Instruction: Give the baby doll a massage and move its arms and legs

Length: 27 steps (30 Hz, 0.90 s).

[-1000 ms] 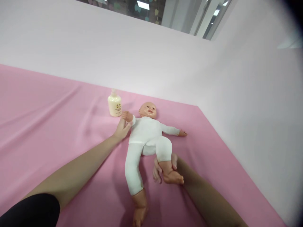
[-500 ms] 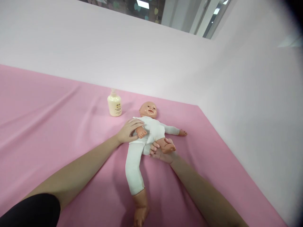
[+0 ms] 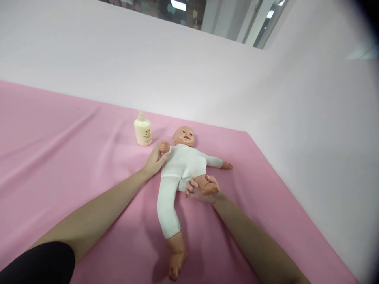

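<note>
Holding the doll [image 3: 183, 165] at two points, we have our left hand [image 3: 154, 161] closed around its wrist, raised near the doll's head, and our right hand [image 3: 199, 191] cupped under the bent leg's foot, fingers wrapped about the ankle. The doll lies on its back on the pink sheet [image 3: 74, 157], head toward 12 o'clock, its other leg stretched toward 6.

We judge the main risk to be the bottle [image 3: 143, 132]: it stands upright at about 10 o'clock from the doll's head, just beside our left hand, and a wide swing of the raised arm could knock it over. Pushing the folded leg too far could also twist the doll's hip joint or slide the whole doll across the smooth sheet.

A small dark label shows on the bottle's front, but it is too small to read.
</note>
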### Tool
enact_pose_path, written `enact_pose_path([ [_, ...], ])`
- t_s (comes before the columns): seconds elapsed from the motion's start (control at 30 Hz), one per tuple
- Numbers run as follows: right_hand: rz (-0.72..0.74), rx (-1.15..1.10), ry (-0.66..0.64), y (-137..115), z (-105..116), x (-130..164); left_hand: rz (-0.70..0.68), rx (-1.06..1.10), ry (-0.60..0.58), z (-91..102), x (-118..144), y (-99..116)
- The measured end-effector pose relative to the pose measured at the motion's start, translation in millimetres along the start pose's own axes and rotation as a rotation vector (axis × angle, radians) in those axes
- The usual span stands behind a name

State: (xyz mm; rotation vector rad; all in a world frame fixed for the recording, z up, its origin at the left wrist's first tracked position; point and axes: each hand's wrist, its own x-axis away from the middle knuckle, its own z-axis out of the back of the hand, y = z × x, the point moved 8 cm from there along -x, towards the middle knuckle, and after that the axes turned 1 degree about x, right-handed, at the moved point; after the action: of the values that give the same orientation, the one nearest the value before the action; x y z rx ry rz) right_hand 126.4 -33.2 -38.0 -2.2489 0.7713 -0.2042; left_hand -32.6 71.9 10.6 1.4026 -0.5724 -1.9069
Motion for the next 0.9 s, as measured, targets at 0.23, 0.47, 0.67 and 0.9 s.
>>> enact_pose_path([
  [0.23,-0.219,0.210,-0.272,28.2,-15.0,8.7,0.282,0.272,0.317,25.0,2.4,-37.3],
  [0.47,-0.533,0.361,-0.623,48.4,-24.3,17.4,0.474,0.404,0.455,35.8,8.0,-80.6],
  [0.67,-0.544,0.200,-0.569,51.9,-23.3,22.7,0.433,0.315,0.453,37.1,6.8,-97.3],
  [0.9,-0.597,0.140,-0.633,54.5,-32.8,26.6,0.473,0.408,0.511,36.9,9.1,-85.1],
])
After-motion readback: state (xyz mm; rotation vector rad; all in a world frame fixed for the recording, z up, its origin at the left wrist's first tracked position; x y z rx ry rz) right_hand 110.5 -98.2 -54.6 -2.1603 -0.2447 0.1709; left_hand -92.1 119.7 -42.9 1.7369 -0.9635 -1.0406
